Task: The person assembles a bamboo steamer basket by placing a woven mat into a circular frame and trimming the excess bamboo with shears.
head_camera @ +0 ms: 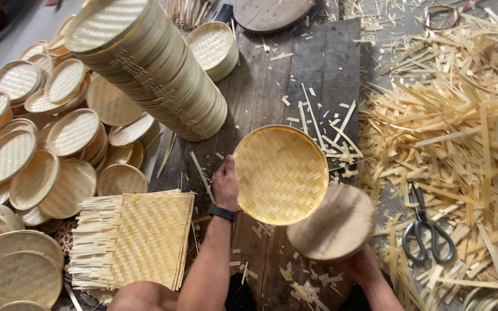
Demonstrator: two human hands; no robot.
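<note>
My left hand [225, 183] grips the left rim of a round woven bamboo tray [280, 173], held tilted over the dark wooden boards [295, 75]. A black band sits on that wrist. My right hand [362, 266] holds a round wooden disc [332, 223] from below; the disc is blurred and overlaps the tray's lower right edge. Only part of the right hand shows under the disc.
A tall leaning stack of woven lids [154, 66] stands at the back left. Many loose round lids [36, 155] lie on the left. Square woven mats [139, 236] are piled near my left arm. Bamboo strip offcuts [456, 132] and scissors [427, 227] lie on the right.
</note>
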